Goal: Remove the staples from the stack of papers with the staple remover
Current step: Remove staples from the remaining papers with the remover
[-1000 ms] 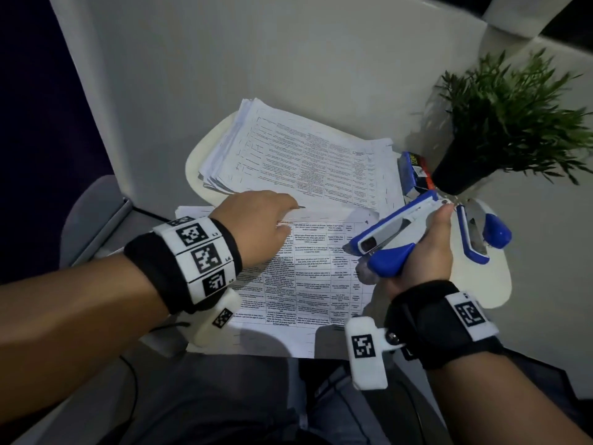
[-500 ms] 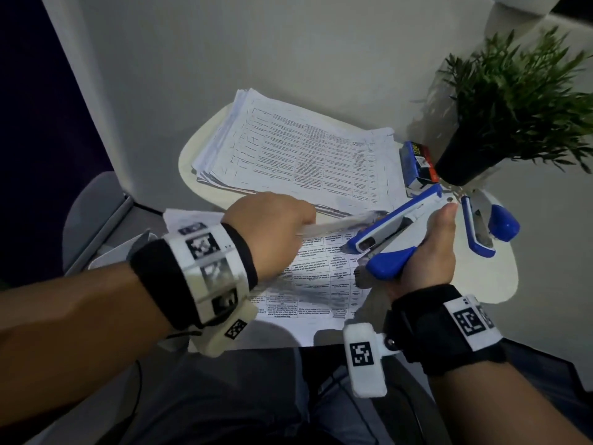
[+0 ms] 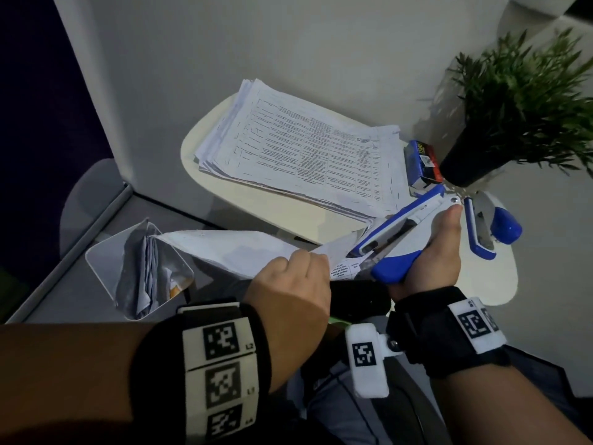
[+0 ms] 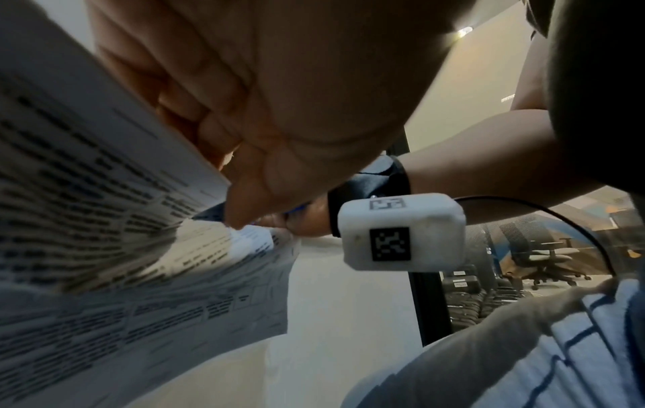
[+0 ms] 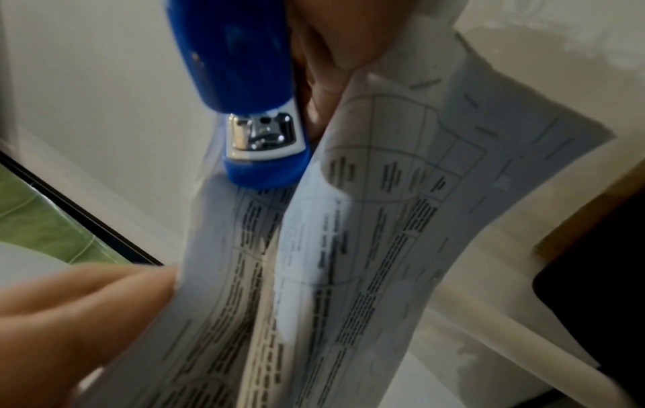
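My left hand [image 3: 303,271] pinches a stapled set of printed sheets [image 3: 237,248] and holds it off the table, bent over the hand. My right hand [image 3: 428,252] grips the blue and white staple remover [image 3: 396,231], whose nose meets the set's right corner. The right wrist view shows the remover's metal tip [image 5: 261,132] against the curled sheets [image 5: 366,248], with my left hand's fingers [image 5: 69,317] at the lower left. Seen from the left wrist, the sheets [image 4: 87,220] curve under my thumb. A thick stack of papers [image 3: 305,152] lies on the round table [image 3: 205,178].
A blue stapler [image 3: 491,226] lies open at the table's right. A staple box [image 3: 422,165] sits beside a potted plant [image 3: 513,107]. A white bin [image 3: 106,252] holding folded papers stands at the lower left. Walls close in behind the table.
My left hand went from pressing the sheets flat on the table to gripping them and lifting them up and left. The right hand kept the remover at the corner.
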Motion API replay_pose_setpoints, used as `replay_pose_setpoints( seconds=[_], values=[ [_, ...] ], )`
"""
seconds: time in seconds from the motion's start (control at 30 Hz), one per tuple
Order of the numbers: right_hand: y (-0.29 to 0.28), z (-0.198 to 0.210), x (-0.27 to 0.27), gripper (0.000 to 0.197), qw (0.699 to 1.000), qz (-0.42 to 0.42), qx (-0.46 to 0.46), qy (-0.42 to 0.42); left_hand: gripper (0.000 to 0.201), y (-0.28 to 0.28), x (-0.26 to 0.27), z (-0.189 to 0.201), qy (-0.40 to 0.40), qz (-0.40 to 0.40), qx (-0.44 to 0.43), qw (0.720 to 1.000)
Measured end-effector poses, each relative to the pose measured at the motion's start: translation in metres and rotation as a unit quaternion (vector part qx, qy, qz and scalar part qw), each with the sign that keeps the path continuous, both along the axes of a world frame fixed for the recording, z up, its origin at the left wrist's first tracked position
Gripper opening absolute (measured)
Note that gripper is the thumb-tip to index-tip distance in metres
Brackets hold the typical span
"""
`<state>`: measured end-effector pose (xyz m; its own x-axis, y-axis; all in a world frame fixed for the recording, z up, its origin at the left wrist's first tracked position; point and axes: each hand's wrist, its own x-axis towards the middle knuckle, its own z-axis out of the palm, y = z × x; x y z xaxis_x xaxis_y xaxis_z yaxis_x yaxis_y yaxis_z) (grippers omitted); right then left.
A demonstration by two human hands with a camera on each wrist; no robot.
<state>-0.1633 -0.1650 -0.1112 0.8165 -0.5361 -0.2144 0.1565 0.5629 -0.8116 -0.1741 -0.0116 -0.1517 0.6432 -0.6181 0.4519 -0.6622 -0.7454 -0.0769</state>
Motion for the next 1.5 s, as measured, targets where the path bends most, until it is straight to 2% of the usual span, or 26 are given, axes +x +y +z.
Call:
replay_pose_setpoints(
  seconds=[0.1, 0.27, 0.4, 0.53, 0.63, 0.83, 0.9, 0.97, 1.07, 1.13, 1.23, 1.27, 1.33, 1.4, 1.5],
  values=[
    [-0.001, -0.001, 0.001, 0.047, 1.0, -0.003, -0.001, 0.006, 0.02, 0.001, -0.001, 0.002, 0.0, 0.0, -0.004, 1.0],
    [-0.003, 0.0, 0.002, 0.045, 1.0, -0.011, -0.005, 0.017, 0.041, 0.002, -0.011, 0.01, 0.053, 0.007, -0.01, 0.999],
    [-0.002, 0.0, 0.0, 0.045, 1.0, -0.004, -0.001, 0.003, 0.027, 0.002, -0.015, 0.012, 0.091, -0.004, -0.067, 0.994],
    [0.0, 0.0, 0.001, 0.047, 1.0, 0.001, 0.0, -0.019, 0.023, 0.004, -0.014, 0.009, 0.096, -0.014, -0.071, 0.993],
    [0.0, 0.0, 0.0, 0.046, 1.0, -0.002, -0.001, -0.017, 0.024, 0.006, -0.016, 0.009, 0.106, -0.027, -0.044, 0.993],
    [-0.002, -0.002, 0.001, 0.046, 1.0, -0.006, -0.012, -0.011, 0.032, 0.004, -0.012, 0.022, 0.193, -0.009, -0.025, 0.981],
    [-0.002, -0.002, 0.001, 0.047, 1.0, 0.002, -0.008, -0.01, 0.032, 0.002, -0.003, 0.036, 0.201, 0.006, 0.05, 0.978],
    [-0.003, -0.002, 0.001, 0.048, 1.0, 0.005, -0.004, -0.001, 0.042, 0.007, 0.016, 0.035, 0.205, -0.036, 0.083, 0.975],
    [-0.006, -0.003, 0.004, 0.049, 1.0, 0.004, -0.012, 0.023, 0.065, 0.022, 0.054, 0.032, 0.186, -0.088, 0.011, 0.979],
    [-0.008, -0.003, 0.006, 0.047, 0.999, 0.009, -0.02, 0.041, 0.058, 0.026, 0.066, 0.026, 0.205, -0.094, 0.028, 0.974],
    [-0.004, 0.0, 0.011, 0.056, 0.998, 0.02, -0.045, 0.046, 0.014, 0.028, 0.074, 0.03, 0.222, -0.063, 0.037, 0.972],
    [0.0, 0.003, 0.014, 0.066, 0.998, 0.021, -0.051, 0.04, 0.009, 0.032, 0.079, 0.034, 0.231, -0.042, 0.026, 0.972],
    [0.008, 0.008, 0.02, 0.077, 0.998, 0.011, -0.053, 0.021, 0.016, 0.043, 0.09, 0.049, 0.242, 0.002, -0.015, 0.97],
    [0.016, 0.014, 0.029, 0.063, 0.999, 0.008, -0.037, -0.008, 0.018, 0.063, 0.104, 0.071, 0.221, 0.047, -0.064, 0.972],
    [0.031, 0.022, 0.044, 0.05, 0.999, -0.005, -0.021, -0.027, 0.027, 0.096, 0.111, 0.118, 0.135, 0.072, -0.141, 0.978]
  ],
)
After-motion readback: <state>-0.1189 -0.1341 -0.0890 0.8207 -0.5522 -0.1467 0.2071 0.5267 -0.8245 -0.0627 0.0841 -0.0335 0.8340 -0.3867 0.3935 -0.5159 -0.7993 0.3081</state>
